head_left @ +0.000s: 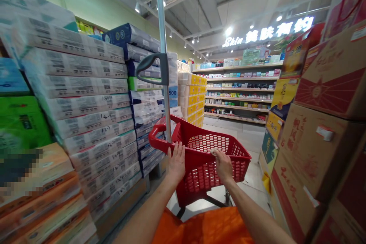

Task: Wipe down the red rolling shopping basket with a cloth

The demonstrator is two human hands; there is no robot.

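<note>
A red plastic shopping cart [197, 177] with a perforated basket stands sideways in front of me. My left hand [177, 160] lies on its near side by the red handle end, fingers stretched out. At the middle of the near rim, my right hand [223, 166] is closed around a small whitish wad [213, 151], perhaps a cloth, pressed to the rim. Most of the wad is hidden by the fingers. A metal pole [162, 19] with a grey grip [153, 69] rises at the cart's handle end. Nothing shows inside the visible part of the basket.
Tall stacks of white packs [94, 110] and dark blue packs [143, 68] line the left. Cardboard boxes [311, 148] are piled close on the right. Yellow-and-white packs [196, 97] stand behind the cart, with stocked shelves [240, 89] at the back.
</note>
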